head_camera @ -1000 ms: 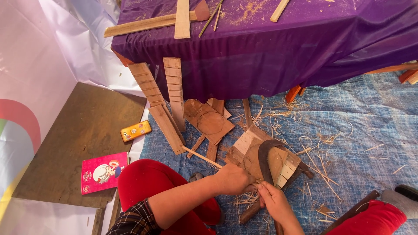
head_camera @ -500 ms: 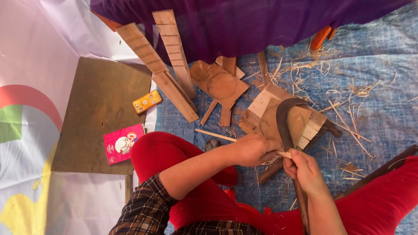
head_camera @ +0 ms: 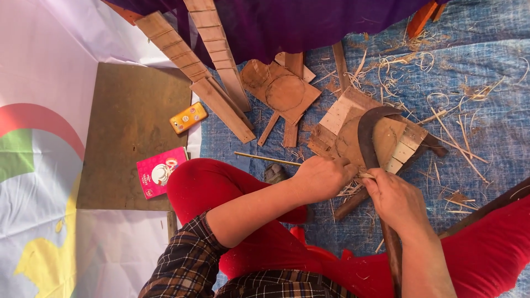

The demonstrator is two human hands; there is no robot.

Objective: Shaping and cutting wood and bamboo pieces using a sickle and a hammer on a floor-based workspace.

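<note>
The left hand (head_camera: 323, 177) grips a thin pale bamboo stick (head_camera: 265, 158), lying nearly level and pointing left. The right hand (head_camera: 395, 200) closes on the stick beside a curved dark sickle blade (head_camera: 367, 138). A pink square packet (head_camera: 160, 171) lies on the brown board (head_camera: 132, 110), below an orange rectangular phone (head_camera: 188, 117).

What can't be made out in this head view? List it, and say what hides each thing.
- Thin stick: its near end disappears inside the left hand.
- Curved blade: its lower end is covered by the right hand, so the grip on it is unclear.
- Wooden slats: tops cut off by the upper frame edge.
- Purple cloth: whatever it covers lies out of frame.
- Person's knee: cut off at the right edge.
</note>
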